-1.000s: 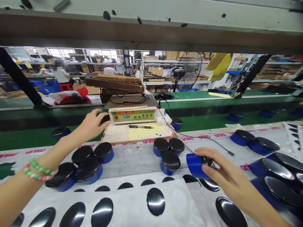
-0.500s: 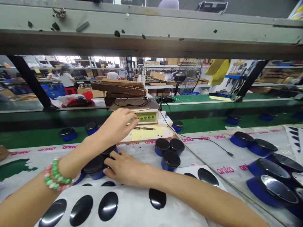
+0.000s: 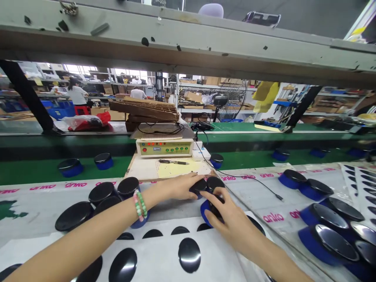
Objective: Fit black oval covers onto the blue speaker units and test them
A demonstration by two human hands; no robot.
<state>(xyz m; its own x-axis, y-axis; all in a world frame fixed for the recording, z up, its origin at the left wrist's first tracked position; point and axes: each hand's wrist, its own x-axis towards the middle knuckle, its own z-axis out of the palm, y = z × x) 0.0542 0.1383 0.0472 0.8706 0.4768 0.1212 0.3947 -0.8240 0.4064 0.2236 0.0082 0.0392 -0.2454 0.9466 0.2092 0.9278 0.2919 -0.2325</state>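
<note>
Three round blue pucks with glossy black tops sit in a cluster below the tester box. My left hand (image 3: 181, 186), a bead bracelet on its wrist, reaches across from the left and its fingers close round the rear left puck (image 3: 200, 184). My right hand (image 3: 226, 213) lies over the front puck (image 3: 205, 207), with its fingers curled on the black top. The rear right puck (image 3: 216, 181) stands free between the two hands, close to my right fingertips.
A cream tester box (image 3: 164, 148) with red lights stands behind a pen (image 3: 173, 161) and yellow paper. More pucks lie at left (image 3: 101, 192) and right (image 3: 323, 235). A sheet of black oval stickers (image 3: 188, 254) covers the near bench. Two pucks ride the green belt (image 3: 35, 170). People work in the background.
My left hand came down from the tester box to the rear left puck. My right hand moved right, from the left group of pucks to the front puck of the cluster.
</note>
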